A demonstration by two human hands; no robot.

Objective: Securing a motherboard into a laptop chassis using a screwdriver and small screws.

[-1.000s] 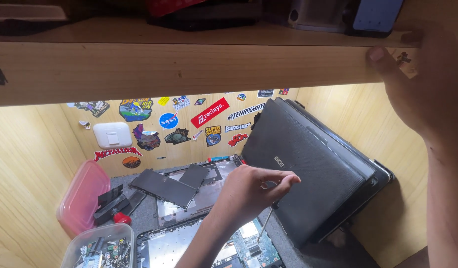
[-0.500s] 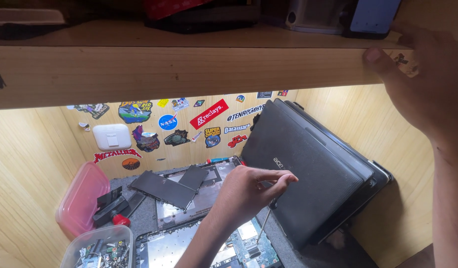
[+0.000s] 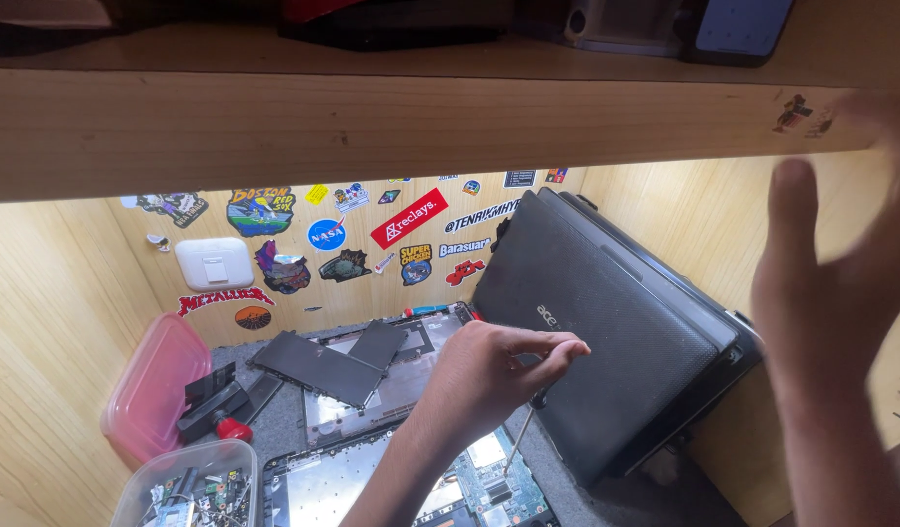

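My left hand is closed around a thin screwdriver. Its tip points down at the green circuit board of an opened laptop lying flat on the desk. My right hand is raised at the right, just below the wooden shelf's front edge. It is blurred, with fingers apart and nothing in it. Behind my left hand, a stack of closed black laptops leans against the right wall.
Black cover panels lie on a laptop shell at the back. A pink tub and a clear tub of small parts stand at the left. Behind is a sticker-covered wall with a white switch. The shelf hangs low overhead.
My right hand has come off the shelf's front edge and dropped slightly, its fingers now spread and blurred. My left hand with the screwdriver has stayed in place.
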